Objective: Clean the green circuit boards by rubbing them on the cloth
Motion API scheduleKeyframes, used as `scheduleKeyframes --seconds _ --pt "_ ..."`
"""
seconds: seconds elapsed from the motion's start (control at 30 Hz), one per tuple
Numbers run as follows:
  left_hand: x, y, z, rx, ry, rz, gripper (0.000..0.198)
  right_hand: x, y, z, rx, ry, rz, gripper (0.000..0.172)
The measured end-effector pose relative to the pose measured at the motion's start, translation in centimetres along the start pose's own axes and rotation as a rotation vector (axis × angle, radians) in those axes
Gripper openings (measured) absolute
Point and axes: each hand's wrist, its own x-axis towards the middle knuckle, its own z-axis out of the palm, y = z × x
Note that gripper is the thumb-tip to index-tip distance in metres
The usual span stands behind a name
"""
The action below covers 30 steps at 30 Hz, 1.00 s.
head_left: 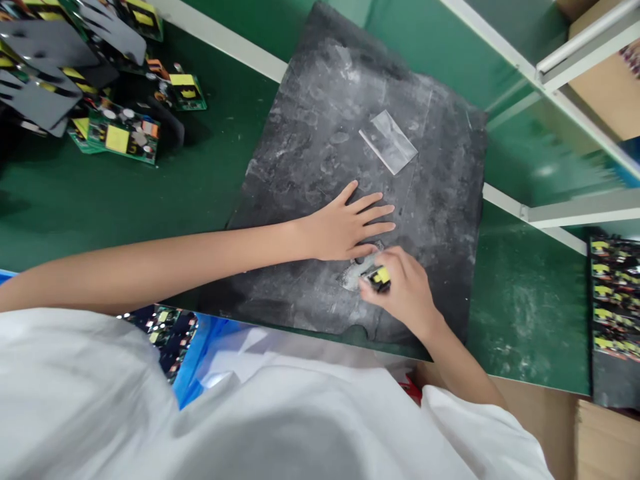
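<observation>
My left hand (345,225) lies flat on the black mat (320,160) with its fingers spread, holding nothing. Just below and right of it, my right hand (403,287) is closed around a small part (381,277) with yellow and black on it, blurred at its edges. Beneath this part, a pale greyish patch (351,277) shows on the mat, close to my left little finger. Farther up the mat rests a clear flat plastic piece (389,142).
Circuit boards (123,137) and grey metal plates (47,43) are heaped at the upper left of the green table (200,173). White rails (590,217) run along the right. More boards (616,293) stand at the far right. A blue bin (193,360) is below the table edge.
</observation>
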Motion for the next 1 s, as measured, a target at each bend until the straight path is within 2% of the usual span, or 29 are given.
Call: scheduleKeyframes --seconds 0.1,0.17,0.27,0.3,0.43,0.5,0.6,0.63,0.77,0.8,0.93,1.0 --pt "-0.04 0.00 -0.01 -0.001 -0.003 -0.002 0.051 -0.04 0.19 0.07 0.026 -0.033 -0.130 0.014" --pt "-0.06 0.01 0.00 -0.011 0.001 -0.003 0.050 -0.05 0.51 0.06 0.025 -0.042 -0.075 0.014" --pt "-0.06 0.04 -0.02 -0.021 0.001 -0.006 0.050 -0.06 0.88 0.02 -0.003 0.016 0.094 0.016" --pt "-0.06 0.04 -0.02 -0.021 0.003 -0.006 0.050 -0.08 0.80 0.05 -0.001 0.026 0.091 0.016" --pt "-0.04 0.04 0.02 -0.025 0.036 -0.004 0.050 -0.13 0.19 0.28 0.028 -0.007 -0.116 0.014" --pt "-0.03 0.03 0.02 -0.034 0.049 0.001 0.050 -0.14 0.36 0.29 0.013 -0.002 -0.070 0.014" --pt "-0.02 0.04 -0.05 -0.035 0.022 -0.002 0.049 -0.14 0.75 0.21 -0.024 0.047 0.102 0.016" --pt "-0.02 0.04 -0.08 -0.031 0.009 -0.006 0.050 -0.14 0.71 0.21 -0.026 0.054 0.096 0.016" --pt "-0.01 0.03 -0.10 -0.024 0.004 -0.007 0.050 -0.11 0.21 0.32 0.000 0.005 -0.119 0.015" --pt "-0.01 0.02 -0.08 -0.030 0.011 -0.003 0.050 -0.10 0.26 0.30 -0.007 0.003 -0.114 0.015" --pt "-0.03 -0.01 -0.03 -0.059 0.042 -0.003 0.049 -0.11 0.67 0.14 -0.088 0.067 0.069 0.017" --pt "-0.06 0.02 -0.06 -0.058 0.045 -0.006 0.050 -0.18 0.26 0.20 -0.084 0.065 0.015 0.017"
